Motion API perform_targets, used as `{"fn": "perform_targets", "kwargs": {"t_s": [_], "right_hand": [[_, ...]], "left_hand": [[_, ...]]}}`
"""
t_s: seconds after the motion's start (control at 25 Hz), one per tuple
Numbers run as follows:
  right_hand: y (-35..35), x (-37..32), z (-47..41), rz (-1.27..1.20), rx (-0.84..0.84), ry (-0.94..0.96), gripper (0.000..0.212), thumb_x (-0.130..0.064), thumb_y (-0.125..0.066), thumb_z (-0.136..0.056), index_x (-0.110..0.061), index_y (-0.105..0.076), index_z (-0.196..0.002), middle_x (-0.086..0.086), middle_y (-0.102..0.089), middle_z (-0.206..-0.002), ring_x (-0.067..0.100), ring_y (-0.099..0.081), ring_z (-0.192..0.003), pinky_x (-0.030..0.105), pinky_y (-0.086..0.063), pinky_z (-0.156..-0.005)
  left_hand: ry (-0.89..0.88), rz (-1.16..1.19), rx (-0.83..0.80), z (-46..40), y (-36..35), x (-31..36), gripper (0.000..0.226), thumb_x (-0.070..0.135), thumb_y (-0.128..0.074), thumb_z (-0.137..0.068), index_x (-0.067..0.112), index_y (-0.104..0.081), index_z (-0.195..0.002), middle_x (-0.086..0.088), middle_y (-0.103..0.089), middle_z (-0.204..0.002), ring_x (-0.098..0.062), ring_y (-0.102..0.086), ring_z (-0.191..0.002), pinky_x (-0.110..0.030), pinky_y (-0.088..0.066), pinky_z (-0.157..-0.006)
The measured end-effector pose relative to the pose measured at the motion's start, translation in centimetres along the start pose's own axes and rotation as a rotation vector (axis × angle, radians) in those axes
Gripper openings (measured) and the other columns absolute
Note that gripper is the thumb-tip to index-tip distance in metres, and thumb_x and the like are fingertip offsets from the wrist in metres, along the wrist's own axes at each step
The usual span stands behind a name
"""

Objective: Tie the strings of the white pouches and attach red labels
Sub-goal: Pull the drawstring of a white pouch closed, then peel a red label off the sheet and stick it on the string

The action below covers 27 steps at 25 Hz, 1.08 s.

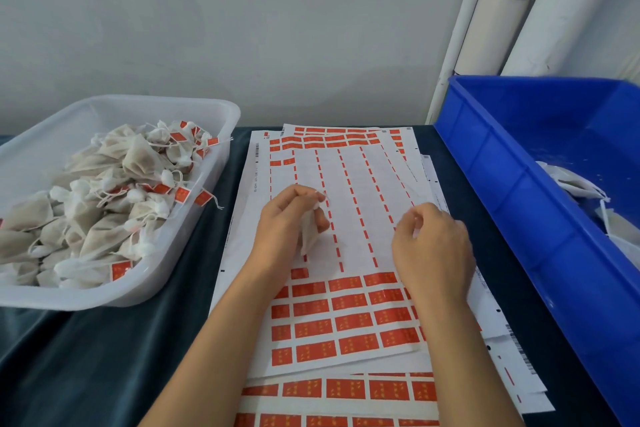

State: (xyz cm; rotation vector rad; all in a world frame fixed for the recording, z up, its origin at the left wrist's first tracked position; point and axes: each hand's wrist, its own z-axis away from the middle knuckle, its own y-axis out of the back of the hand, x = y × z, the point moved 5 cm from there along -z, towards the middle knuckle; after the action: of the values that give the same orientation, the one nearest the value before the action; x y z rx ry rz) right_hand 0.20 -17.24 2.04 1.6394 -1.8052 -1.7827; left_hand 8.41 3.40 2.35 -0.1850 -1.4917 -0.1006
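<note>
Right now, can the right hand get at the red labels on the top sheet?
Probably yes: the right hand hovers over the sheet, and red labels lie uncovered just below it.

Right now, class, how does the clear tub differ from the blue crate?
The clear tub sits on the left, the blue crate on the right. The tub is see-through with rounded corners; the crate is solid blue with ribbed walls. The tub is heaped with pouches carrying red labels; the crate holds only a few pouches, no labels visible. Both rest on the dark cloth.
</note>
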Motion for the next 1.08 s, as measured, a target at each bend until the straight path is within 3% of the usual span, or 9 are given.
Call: {"fn": "perform_targets", "kwargs": {"t_s": [0.16,0.28,0.44,0.52,0.64,0.8,0.96,1.08], "right_hand": [[-1.6,-0.5,0.5,0.159,-0.21,0.07,0.054,-0.064,-0.051,-0.095,-0.03,-0.054,-0.138,-0.006,-0.058,-0.137,0.017,-0.053,-0.122,0.039,-0.052,-0.094],[-2.4,-0.7,0.5,0.153,-0.294,0.079,0.063,-0.065,-0.055,-0.094,-0.033,-0.045,-0.147,-0.006,-0.049,-0.152,0.02,-0.047,-0.137,0.045,-0.046,-0.108],[-1.8,-2.7,1.7,0.072,-0.149,0.177,0.052,-0.065,-0.06,-0.09,-0.036,-0.057,-0.134,-0.006,-0.059,-0.138,0.018,-0.056,-0.121,0.038,-0.051,-0.097],[-2.9,-4.9,3.7,0.055,-0.257,0.328,0.057,-0.076,-0.053,-0.085,-0.04,-0.057,-0.129,-0.01,-0.058,-0.135,0.014,-0.055,-0.118,0.032,-0.049,-0.094],[-4.6,-6.6,5.9,0.196,-0.404,0.51,0.079,-0.091,-0.04,-0.076,-0.043,-0.048,-0.139,-0.012,-0.05,-0.143,0.016,-0.049,-0.128,0.04,-0.045,-0.105],[-4.5,-6.1,5.1,0.153,-0.453,0.471,0.087,-0.092,-0.046,-0.073,-0.043,-0.043,-0.144,-0.016,-0.045,-0.147,0.013,-0.047,-0.131,0.037,-0.044,-0.106],[-4.2,-5.4,4.4,0.05,-0.481,0.42,0.082,-0.084,-0.062,-0.073,-0.047,-0.043,-0.143,-0.022,-0.046,-0.148,0.007,-0.05,-0.131,0.033,-0.045,-0.104],[-3.7,-5.2,4.2,0.059,-0.449,0.404,0.081,-0.085,-0.064,-0.069,-0.048,-0.045,-0.139,-0.021,-0.047,-0.146,0.008,-0.05,-0.129,0.033,-0.046,-0.103]], "left_hand": [[0.009,0.077,0.239,-0.7,1.8,-0.1,0.019,0.029,-0.055,-0.106,0.022,-0.072,-0.098,0.0,-0.074,-0.076,-0.013,-0.074,-0.071,-0.03,-0.056,-0.079],[0.057,0.111,0.315,-0.9,2.1,-0.4,0.019,0.032,-0.056,-0.105,0.027,-0.072,-0.095,0.003,-0.074,-0.075,-0.016,-0.075,-0.078,-0.034,-0.057,-0.087],[0.152,0.213,0.331,-0.9,1.7,-1.4,0.018,0.034,-0.058,-0.101,0.027,-0.074,-0.096,0.001,-0.075,-0.077,-0.023,-0.073,-0.089,-0.041,-0.059,-0.09],[0.156,0.256,0.33,-0.8,1.3,-1.9,0.019,0.035,-0.058,-0.099,0.026,-0.074,-0.101,-0.001,-0.075,-0.078,-0.021,-0.073,-0.084,-0.04,-0.061,-0.086],[0.151,0.355,0.325,-0.7,0.9,-2.3,0.025,0.036,-0.06,-0.094,0.021,-0.074,-0.107,-0.005,-0.074,-0.08,-0.019,-0.073,-0.079,-0.035,-0.06,-0.075],[0.186,0.466,0.35,-1.1,1.7,-2.1,0.02,0.031,-0.061,-0.097,0.018,-0.074,-0.106,-0.005,-0.072,-0.075,-0.018,-0.072,-0.073,-0.033,-0.06,-0.072],[0.118,0.222,0.431,-1.4,2.5,-1.4,0.016,0.034,-0.056,-0.101,0.031,-0.071,-0.102,0.002,-0.076,-0.075,-0.014,-0.076,-0.072,-0.028,-0.057,-0.065],[0.116,0.192,0.423,-1.0,2.2,-1.5,0.017,0.034,-0.054,-0.104,0.03,-0.07,-0.101,0.003,-0.077,-0.077,-0.01,-0.076,-0.072,-0.021,-0.056,-0.056]]}}
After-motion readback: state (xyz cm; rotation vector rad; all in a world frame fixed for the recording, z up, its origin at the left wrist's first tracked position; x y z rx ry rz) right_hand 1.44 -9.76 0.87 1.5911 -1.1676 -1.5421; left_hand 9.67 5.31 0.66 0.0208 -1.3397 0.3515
